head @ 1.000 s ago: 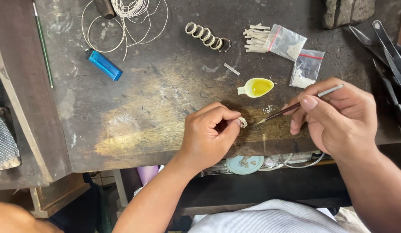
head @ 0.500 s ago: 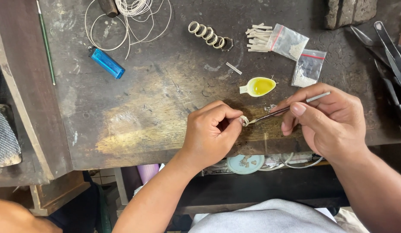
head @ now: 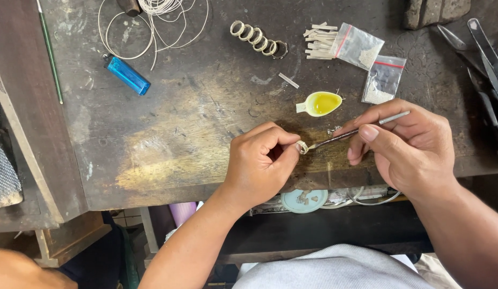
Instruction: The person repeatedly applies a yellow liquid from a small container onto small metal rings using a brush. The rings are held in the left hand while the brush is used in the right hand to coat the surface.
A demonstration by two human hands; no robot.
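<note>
My left hand pinches a small silver ring between thumb and forefinger, just above the front edge of a worn dark workbench. In my right hand I grip thin metal tweezers; their tips touch the ring. A small white spoon-shaped dish of yellow liquid lies just behind the two hands. Tiny silver bits lie on the bench by the tweezers.
A row of silver rings, cut silver strips, two small plastic bags, a blue lighter and coiled wire lie at the back. Pliers rest at the right edge. A round lid sits below the bench.
My right hand has shifted slightly left and turned, keeping the tweezers' tips at the ring. My left hand has held nearly still.
</note>
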